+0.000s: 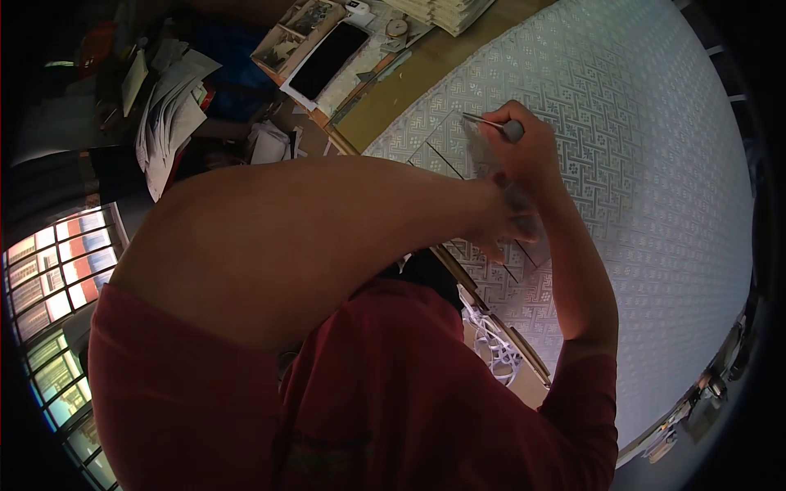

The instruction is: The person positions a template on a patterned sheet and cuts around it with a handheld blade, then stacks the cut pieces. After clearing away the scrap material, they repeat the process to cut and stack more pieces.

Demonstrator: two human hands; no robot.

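My right hand is closed around a slim pointed metal tool with a thick, dark rounded end. Its tip points left, close to the surface of a pale sheet with a shiny lattice-and-flower pattern. My left hand lies on the same sheet just below my right hand, fingers spread and pressing down. Straight dark lines run across the sheet beside and beneath the left hand. A greyish see-through patch shows between the hands; I cannot make out what it is.
Beyond the sheet, a phone lies beside a compartmented box and a small round dial. A stack of pale sheets sits at the top. Loose papers stand at left. White cables hang below the table edge.
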